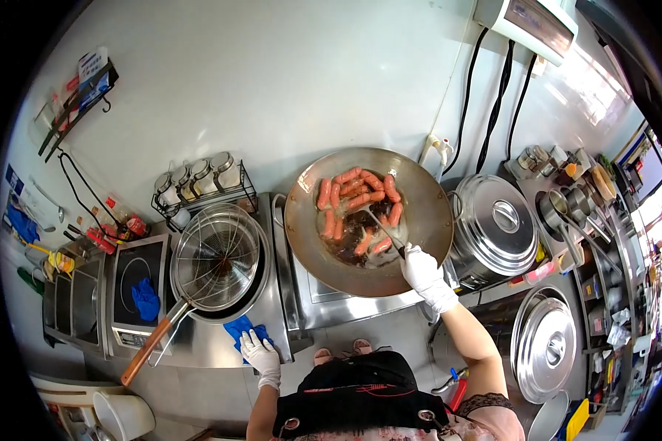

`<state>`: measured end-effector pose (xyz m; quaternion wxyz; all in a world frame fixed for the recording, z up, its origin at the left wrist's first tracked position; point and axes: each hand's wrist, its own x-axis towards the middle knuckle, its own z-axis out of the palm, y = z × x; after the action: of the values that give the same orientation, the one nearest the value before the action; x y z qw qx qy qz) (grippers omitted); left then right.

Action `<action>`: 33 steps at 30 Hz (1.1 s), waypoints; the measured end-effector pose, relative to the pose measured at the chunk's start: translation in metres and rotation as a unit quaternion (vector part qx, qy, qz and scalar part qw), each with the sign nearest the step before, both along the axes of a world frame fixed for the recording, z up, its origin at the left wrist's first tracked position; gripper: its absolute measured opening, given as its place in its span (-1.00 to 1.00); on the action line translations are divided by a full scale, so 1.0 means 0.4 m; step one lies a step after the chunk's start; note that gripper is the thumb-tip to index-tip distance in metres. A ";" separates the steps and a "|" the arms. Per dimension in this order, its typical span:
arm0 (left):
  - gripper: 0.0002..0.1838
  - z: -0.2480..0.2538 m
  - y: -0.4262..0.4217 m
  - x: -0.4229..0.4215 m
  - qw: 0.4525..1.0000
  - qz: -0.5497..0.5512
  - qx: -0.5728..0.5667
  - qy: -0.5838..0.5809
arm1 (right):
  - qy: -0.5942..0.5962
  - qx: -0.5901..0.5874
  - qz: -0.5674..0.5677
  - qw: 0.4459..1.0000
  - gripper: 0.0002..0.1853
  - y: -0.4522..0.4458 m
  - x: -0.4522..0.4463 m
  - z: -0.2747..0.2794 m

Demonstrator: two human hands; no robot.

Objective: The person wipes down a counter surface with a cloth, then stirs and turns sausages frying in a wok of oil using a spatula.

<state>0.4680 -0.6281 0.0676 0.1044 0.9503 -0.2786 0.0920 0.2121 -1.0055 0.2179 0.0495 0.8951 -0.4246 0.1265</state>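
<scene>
Several sausages [353, 176] lie in dark, bubbling liquid in a large wok [301, 257]. My right hand [424, 273], in a white glove, is closed round the dark handle of a metal utensil [386, 228] at the wok's lower right; its tip is among the sausages. My left hand [260, 355], also gloved in white, rests with its fingers spread on a blue cloth [244, 330] at the counter's front edge. Left of the wok, a wire strainer [217, 228] with a wooden handle sits over a round pot.
A lidded steel pot [496, 220] stands right of the wok, and another [548, 345] lower right. A spice jar rack [206, 187] is behind the strainer. At left are an induction cooker [129, 272] with a second blue cloth [146, 299] and a white bucket [123, 415].
</scene>
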 end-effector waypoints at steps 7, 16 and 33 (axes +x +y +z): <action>-0.44 -0.015 0.008 0.004 0.999 -0.016 -0.022 -0.021 | 0.048 -0.108 0.009 0.993 -0.85 -0.002 -0.068 0.033; -0.44 -0.002 0.001 0.001 0.999 -0.011 -0.023 -0.021 | 0.067 -0.031 -0.001 0.997 -0.89 0.101 -0.211 0.078; -0.44 -0.013 0.006 0.003 1.000 -0.012 -0.009 -0.023 | -0.060 0.086 0.032 0.994 -0.74 0.049 0.048 0.025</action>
<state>0.4694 -0.6257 0.0623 0.1077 0.9436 -0.2911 0.1151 0.2313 -0.9857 0.2277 -0.0572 0.9001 -0.4070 0.1448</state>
